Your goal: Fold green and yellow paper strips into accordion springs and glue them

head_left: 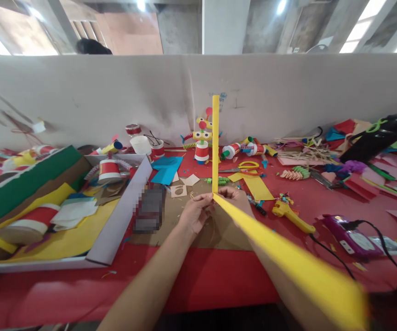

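Both my hands meet above a brown cardboard sheet (184,230) on the red table. My left hand (195,212) and my right hand (235,196) pinch the junction of two yellow paper strips. One yellow strip (215,142) stands straight up from my fingers. The other yellow strip (288,257) runs from the pinch toward the camera at the lower right, blurred at its near end. Fingers of both hands are closed on the paper.
A shallow white box (116,225) with coloured paper and a paper cup lies at left. Red-handled scissors (246,166), a yellow glue gun (290,215), a purple device (348,236) with a black cord, cup figures (201,149) and paper scraps crowd the table. A white partition (116,92) backs it.
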The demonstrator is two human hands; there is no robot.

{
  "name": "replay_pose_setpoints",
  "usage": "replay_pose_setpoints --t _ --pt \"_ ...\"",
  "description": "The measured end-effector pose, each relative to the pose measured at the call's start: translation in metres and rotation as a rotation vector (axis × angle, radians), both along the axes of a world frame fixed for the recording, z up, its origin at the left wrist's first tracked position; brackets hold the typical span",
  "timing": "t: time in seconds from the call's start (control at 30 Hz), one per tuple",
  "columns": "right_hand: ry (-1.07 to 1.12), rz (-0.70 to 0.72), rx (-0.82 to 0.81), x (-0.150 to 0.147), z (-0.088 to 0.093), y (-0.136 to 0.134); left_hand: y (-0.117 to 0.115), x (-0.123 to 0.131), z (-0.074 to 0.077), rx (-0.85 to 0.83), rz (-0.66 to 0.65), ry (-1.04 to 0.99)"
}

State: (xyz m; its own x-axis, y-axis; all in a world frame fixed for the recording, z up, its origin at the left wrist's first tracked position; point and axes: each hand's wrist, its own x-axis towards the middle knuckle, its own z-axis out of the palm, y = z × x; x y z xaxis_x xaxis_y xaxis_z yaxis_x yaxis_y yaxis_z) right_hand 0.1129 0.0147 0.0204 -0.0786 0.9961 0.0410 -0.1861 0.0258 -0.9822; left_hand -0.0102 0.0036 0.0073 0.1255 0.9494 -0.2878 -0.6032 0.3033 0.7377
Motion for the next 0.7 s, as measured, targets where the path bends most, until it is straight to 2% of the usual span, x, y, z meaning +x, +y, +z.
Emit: replay_pose_setpoints --t 0.17,0.37,0.43,0.7 --pt "-0.063 -0.01 0.054 0.0 -0.006 0.003 -0.002 0.002 0.003 0.079 0.087 0.097" --pt "-0.185 0.048 0.15 0.004 0.003 -0.001 -0.002 0.006 0.006 0.119 0.181 0.108" --pt "-0.166 0.044 0.17 0.003 0.005 -0.002 -0.003 0.007 0.005 0.148 0.212 0.111" --pt "0.081 0.034 -0.041 -0.002 0.004 -0.002 -0.002 0.004 0.002 0.22 0.166 0.104"
